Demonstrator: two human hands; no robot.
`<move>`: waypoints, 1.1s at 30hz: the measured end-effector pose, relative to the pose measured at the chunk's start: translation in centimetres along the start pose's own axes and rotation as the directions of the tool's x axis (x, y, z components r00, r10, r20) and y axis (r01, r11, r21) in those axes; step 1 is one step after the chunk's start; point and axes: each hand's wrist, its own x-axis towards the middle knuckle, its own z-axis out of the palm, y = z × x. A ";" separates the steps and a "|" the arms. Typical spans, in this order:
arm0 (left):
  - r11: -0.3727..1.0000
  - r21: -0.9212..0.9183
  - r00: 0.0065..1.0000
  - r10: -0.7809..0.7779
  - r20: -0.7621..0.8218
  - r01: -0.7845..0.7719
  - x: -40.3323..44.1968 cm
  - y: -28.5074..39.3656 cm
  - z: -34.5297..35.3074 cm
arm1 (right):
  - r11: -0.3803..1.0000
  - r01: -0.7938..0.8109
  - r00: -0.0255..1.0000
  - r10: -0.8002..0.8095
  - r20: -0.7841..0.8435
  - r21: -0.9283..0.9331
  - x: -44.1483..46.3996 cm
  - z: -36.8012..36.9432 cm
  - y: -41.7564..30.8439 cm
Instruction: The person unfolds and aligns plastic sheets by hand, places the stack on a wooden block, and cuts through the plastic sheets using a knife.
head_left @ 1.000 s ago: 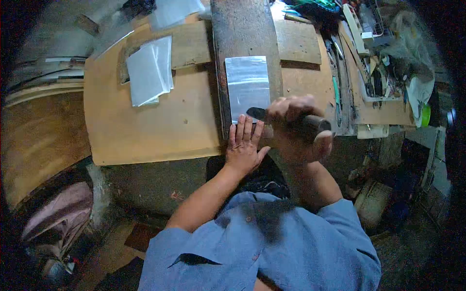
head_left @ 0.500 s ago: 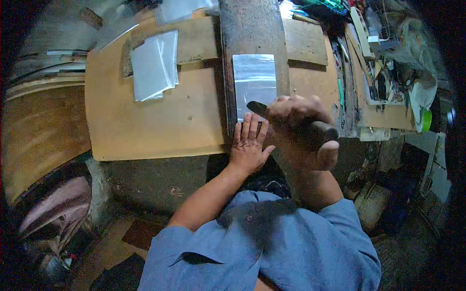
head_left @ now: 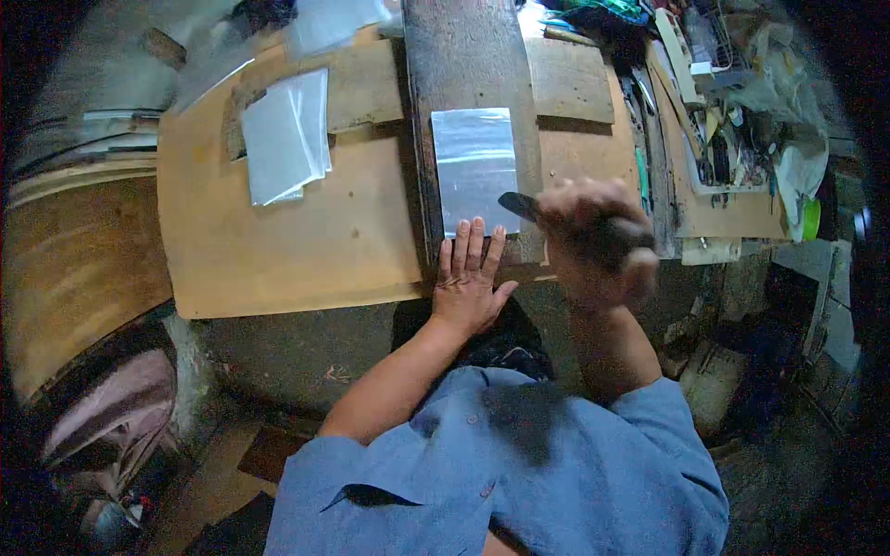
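On a dark wooden board (head_left: 471, 65) lies a clear plastic sheet or thin stack of sheets (head_left: 475, 171), its surface shiny with reflections. My left hand (head_left: 468, 287) rests flat, fingers stretched out, with the fingertips on the sheet's near edge. My right hand (head_left: 603, 236), blurred by motion, is closed around the handle of a knife (head_left: 521, 206). The short dark blade points left, and its tip overlaps the sheet's right side in view. Whether the blade touches the plastic, I cannot tell.
Several more clear sheets (head_left: 286, 139) lie fanned on the tan tabletop (head_left: 297, 246) at left. Wooden planks (head_left: 570, 82) flank the board. At right, a white tray (head_left: 732, 188) holds tools, beside a bright green round object (head_left: 811, 220).
My right hand and the knife have moved right relative to the sheet, and the blade is nearer its right edge. The left hand stays flat in place. The whole view has shifted slightly.
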 end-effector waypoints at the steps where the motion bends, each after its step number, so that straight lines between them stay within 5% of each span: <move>1: 1.000 0.000 1.000 -0.003 0.001 0.003 0.0 -0.1 0.1 | 1.000 0.017 0.998 -0.015 0.067 -0.020 -0.2 0.0 -0.5; 4: 0.999 0.032 1.000 -0.002 0.002 0.002 -0.2 0.3 0.2 | 0.985 -0.015 0.998 0.025 0.055 -0.174 -0.2 -0.9 0.0; 7: 0.998 0.059 1.000 -0.005 0.005 0.005 0.2 0.2 0.1 | 0.999 0.050 0.999 -0.050 0.005 0.010 0.2 -1.0 -0.2; 18: 0.997 0.078 0.995 -0.011 -0.095 0.018 -1.3 0.7 0.5 | 0.983 0.068 0.991 -0.048 0.122 -0.171 0.4 -1.6 -0.6; 23: 0.996 0.082 0.993 -0.015 -0.117 0.025 -0.9 0.7 -0.1 | 0.989 0.133 0.987 -0.127 0.098 -0.059 -0.4 -1.1 -0.5; 27: 0.997 0.079 0.991 0.003 -0.131 0.007 -1.1 0.2 0.9 | 0.998 -0.022 0.995 0.028 0.095 -0.064 -1.5 1.3 0.3; 33: 0.997 0.079 0.999 -0.003 -0.041 0.007 -1.7 -0.2 2.0 | 0.999 0.006 0.978 0.001 0.210 -0.034 -1.9 3.7 0.5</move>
